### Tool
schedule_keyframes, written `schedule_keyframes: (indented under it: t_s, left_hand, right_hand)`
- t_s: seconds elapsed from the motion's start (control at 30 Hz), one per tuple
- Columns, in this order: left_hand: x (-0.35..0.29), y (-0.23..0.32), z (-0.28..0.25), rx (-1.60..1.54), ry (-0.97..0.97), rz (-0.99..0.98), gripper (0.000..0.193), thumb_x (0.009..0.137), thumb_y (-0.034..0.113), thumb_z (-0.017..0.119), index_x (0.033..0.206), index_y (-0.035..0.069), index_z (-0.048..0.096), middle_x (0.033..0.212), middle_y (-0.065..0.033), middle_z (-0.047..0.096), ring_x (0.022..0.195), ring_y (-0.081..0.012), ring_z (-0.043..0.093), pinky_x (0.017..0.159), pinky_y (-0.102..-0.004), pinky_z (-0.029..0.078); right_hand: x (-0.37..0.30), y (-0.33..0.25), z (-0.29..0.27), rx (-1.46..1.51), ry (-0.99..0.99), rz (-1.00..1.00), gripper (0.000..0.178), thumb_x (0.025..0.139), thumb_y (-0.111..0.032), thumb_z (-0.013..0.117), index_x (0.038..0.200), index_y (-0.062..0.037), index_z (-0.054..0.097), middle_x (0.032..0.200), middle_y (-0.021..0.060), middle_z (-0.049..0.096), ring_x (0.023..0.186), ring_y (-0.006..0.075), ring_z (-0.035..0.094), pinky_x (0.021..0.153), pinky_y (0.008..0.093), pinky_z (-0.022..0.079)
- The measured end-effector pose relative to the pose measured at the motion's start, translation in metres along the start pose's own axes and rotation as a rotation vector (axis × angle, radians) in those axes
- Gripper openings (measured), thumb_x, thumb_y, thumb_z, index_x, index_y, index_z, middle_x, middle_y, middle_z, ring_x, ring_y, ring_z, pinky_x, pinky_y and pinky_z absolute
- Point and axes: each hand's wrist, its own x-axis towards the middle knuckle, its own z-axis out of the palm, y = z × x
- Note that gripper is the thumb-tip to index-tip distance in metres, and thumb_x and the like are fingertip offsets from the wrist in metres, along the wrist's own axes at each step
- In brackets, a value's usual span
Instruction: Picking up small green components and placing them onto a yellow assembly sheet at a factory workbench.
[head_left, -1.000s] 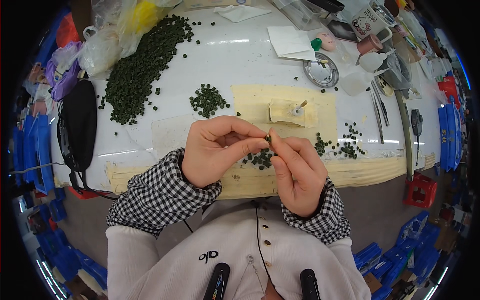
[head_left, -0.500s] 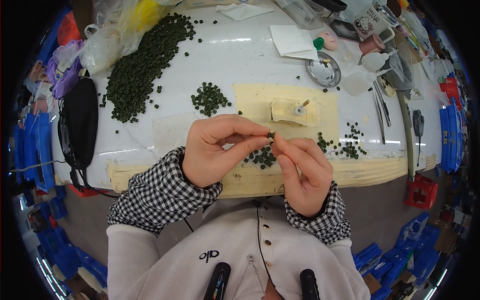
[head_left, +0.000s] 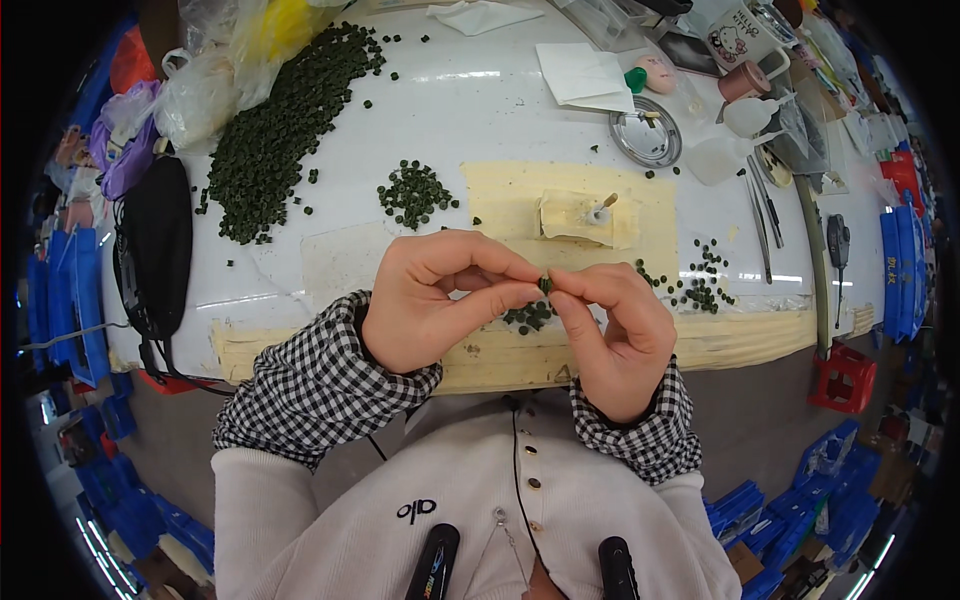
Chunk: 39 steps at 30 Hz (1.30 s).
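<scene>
My left hand (head_left: 432, 292) pinches a small dark green piece (head_left: 544, 284) between thumb and fingertips. From the other side my right hand (head_left: 622, 338) closes its thumb and index finger on the same piece, so the fingertips of both hands almost meet. Just below the hands is a little heap of green pieces (head_left: 530, 318), partly covered by them. Beyond the fingers stands a tape-wrapped block (head_left: 585, 222) with a short upright peg, on a yellow taped patch (head_left: 500, 190). A small pile of similar pieces (head_left: 414, 194) lies beyond my left hand.
A large heap of green pieces (head_left: 275, 140) spreads at the far left, beside plastic bags (head_left: 195, 105) and a black pouch (head_left: 158, 245). More pieces (head_left: 706, 292) lie to the right. Farther right are tweezers (head_left: 759, 225), a round metal dish (head_left: 645, 140) and squeeze bottles (head_left: 718, 162).
My right hand's index finger and thumb have come in to the piece, and its hand has shifted slightly right and turned. My left hand has stayed nearly in place.
</scene>
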Motion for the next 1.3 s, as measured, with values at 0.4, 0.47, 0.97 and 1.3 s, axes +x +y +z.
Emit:
schedule_keyframes:
  t_s: [0.4,0.47,0.97,1.3]
  left_hand:
    - [-0.0001,0.0009,0.0009,0.038,0.010,0.031,0.016,0.084,-0.009,0.066,0.100,-0.007,0.067,0.095,-0.0145,0.068,0.088,-0.0167,0.068,0.078,-0.0254,0.055]
    - [0.0003,0.0009,0.0003,0.128,0.010,0.087,0.017,0.083,-0.009,0.067,0.100,-0.005,0.068,0.093,-0.0141,0.069,0.087,-0.0169,0.068,0.077,-0.0255,0.054]
    - [0.0031,0.0028,-0.0017,0.577,-0.003,0.375,0.020,0.079,-0.007,0.071,0.098,0.001,0.070,0.092,-0.0116,0.072,0.082,-0.0201,0.070,0.072,-0.0268,0.055]
    - [0.0010,0.0039,-0.0003,0.598,0.012,0.370,0.021,0.078,-0.008,0.071,0.097,0.001,0.070,0.093,-0.0119,0.072,0.085,-0.0217,0.071,0.074,-0.0276,0.056]
  right_hand:
    - [-0.0005,-0.0016,0.0008,-0.038,0.020,-0.002,0.021,0.079,0.006,0.072,0.099,0.0010,0.069,0.088,0.0126,0.068,0.077,0.0208,0.066,0.069,0.0276,0.052]
    - [-0.0003,-0.0024,0.0006,-0.051,0.018,0.003,0.021,0.079,0.006,0.072,0.099,0.0013,0.069,0.088,0.0127,0.068,0.077,0.0208,0.067,0.069,0.0275,0.052]
    - [0.0027,-0.0099,0.0003,-0.128,-0.010,-0.010,0.018,0.078,0.006,0.070,0.096,0.0037,0.068,0.085,0.0125,0.067,0.073,0.0195,0.067,0.065,0.0266,0.053]
    - [0.0020,-0.0071,0.0022,-0.120,-0.006,-0.019,0.016,0.078,0.007,0.069,0.094,0.0043,0.066,0.084,0.0130,0.067,0.072,0.0205,0.067,0.065,0.0274,0.053]
